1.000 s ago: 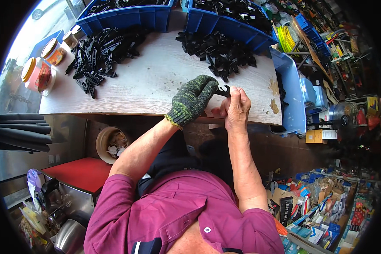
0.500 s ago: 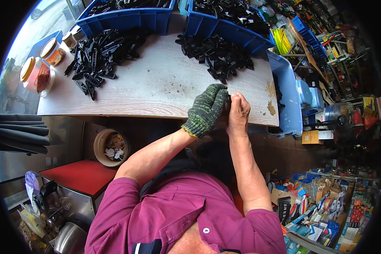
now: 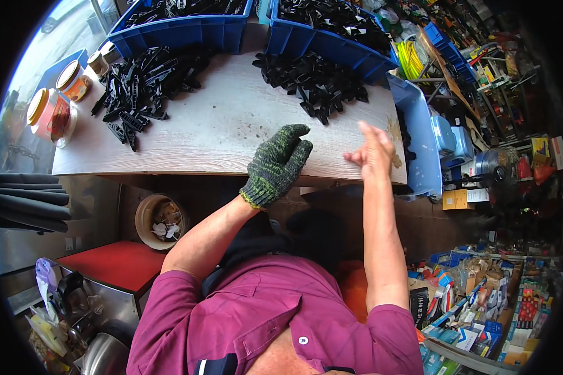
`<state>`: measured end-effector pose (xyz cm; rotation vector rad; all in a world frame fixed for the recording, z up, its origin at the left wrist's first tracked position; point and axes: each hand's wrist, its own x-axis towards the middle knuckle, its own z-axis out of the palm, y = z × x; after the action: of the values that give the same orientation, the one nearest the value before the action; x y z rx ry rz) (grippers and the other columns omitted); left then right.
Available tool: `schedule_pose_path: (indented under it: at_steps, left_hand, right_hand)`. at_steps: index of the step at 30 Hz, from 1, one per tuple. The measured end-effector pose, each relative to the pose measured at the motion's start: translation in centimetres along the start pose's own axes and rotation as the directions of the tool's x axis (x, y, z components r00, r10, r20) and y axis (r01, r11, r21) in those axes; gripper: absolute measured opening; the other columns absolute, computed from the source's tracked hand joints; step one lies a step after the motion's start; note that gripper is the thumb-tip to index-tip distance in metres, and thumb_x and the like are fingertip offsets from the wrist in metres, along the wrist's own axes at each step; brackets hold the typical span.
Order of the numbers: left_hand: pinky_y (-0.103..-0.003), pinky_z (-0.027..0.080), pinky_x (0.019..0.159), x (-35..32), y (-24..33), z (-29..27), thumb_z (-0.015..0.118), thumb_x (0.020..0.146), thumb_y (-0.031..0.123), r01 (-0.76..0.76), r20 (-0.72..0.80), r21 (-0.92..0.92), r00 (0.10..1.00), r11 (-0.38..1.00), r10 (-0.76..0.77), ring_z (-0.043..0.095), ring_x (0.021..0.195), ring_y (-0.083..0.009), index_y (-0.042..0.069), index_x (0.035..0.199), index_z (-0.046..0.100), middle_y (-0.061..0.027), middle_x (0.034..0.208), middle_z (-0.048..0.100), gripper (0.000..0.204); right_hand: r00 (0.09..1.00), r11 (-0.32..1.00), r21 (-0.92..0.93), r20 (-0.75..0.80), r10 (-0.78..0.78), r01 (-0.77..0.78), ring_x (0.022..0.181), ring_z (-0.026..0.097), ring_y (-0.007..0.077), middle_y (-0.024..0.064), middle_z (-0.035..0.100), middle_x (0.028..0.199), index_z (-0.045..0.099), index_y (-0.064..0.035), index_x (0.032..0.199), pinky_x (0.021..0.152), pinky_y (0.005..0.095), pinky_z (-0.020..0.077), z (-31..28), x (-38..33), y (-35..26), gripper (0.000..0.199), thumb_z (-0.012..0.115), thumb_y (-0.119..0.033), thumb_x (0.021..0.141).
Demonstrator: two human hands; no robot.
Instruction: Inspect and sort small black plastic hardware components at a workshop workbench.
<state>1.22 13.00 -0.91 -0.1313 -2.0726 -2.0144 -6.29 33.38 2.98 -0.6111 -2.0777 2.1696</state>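
A: What is seen at the left end of the table?

B: 2 jars with orange lids are stood at the left edge. Just right of them a left pile of black plastic parts is spread on the wood, below a blue bin.

A: Left hand?

B: The left hand is covered by a green knit glove and is held over the near table edge, fingers loosely together and curled forward. Nothing is seen gripped in it.

A: Nearest parts to it?

B: A right pile of black plastic parts is laid up and to the right of the glove, apart from it, below a second blue bin. No contact is seen.

A: Right hand?

B: The right hand is bare and raised over the right end of the table, fingers extended and close together, palm turned left. Nothing is seen pinched, though it is slightly blurred. The right pile is near, above and left of it. A blue tray is hung just past the table's right end.
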Motion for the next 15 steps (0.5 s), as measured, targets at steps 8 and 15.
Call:
schedule_pose_path:
  at_steps: [8,15]
  left_hand:
    - [-0.030,0.053,0.071,0.0,-1.5,0.4,0.065,0.095,0.013,-0.124,-0.013,0.146,0.992,0.981,0.128,0.064,0.075,-0.0132,0.005,0.125,0.062,-0.0087,0.093,0.069,0.031]
    - [-0.035,0.054,0.083,1.0,-0.9,0.3,0.066,0.095,0.017,-0.056,0.013,0.107,0.998,0.993,0.054,0.068,0.094,-0.0231,0.004,0.126,0.061,-0.0148,0.107,0.068,0.034]
  right_hand:
    - [0.975,0.737,-0.644,0.204,-0.093,0.205,0.049,0.051,0.0120,0.0048,0.061,0.071,0.070,-0.0052,0.095,0.036,0.0291,0.0464,5.2,0.4,0.5,0.032,0.080,-0.032,0.080]
    - [0.974,0.662,-0.715,0.167,-0.150,0.225,0.050,0.055,0.0139,0.0053,0.063,0.071,0.069,-0.0017,0.092,0.035,0.0301,0.0462,5.4,0.6,0.8,0.031,0.074,-0.031,0.083]
